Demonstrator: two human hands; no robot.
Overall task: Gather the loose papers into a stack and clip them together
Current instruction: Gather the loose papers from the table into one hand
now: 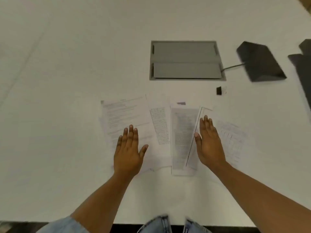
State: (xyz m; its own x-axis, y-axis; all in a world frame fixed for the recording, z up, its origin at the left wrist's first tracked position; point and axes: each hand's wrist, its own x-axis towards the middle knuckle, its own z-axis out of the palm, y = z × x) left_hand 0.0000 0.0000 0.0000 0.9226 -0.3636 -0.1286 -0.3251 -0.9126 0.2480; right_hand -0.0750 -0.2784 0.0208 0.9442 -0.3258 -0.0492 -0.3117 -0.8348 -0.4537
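Several printed sheets of paper (pixel 159 125) lie fanned out and overlapping on a white table (pixel 58 115). My left hand (pixel 128 150) rests flat, fingers straight, on the leftmost sheet (pixel 121 115). My right hand (pixel 208 143) lies with straight fingers on the rightmost sheet (pixel 234 137), its thumb at that sheet's left edge, beside the middle sheet (pixel 183 132). A small black binder clip (pixel 219 90) sits on the table beyond the papers, to the right, apart from both hands.
A grey recessed cable hatch (pixel 185 60) is set into the table behind the papers. A dark wedge-shaped device (pixel 260 62) with a cable stands at the right, with another dark object (pixel 303 69) at the right edge. The table's near edge (pixel 101 221) runs by my knees.
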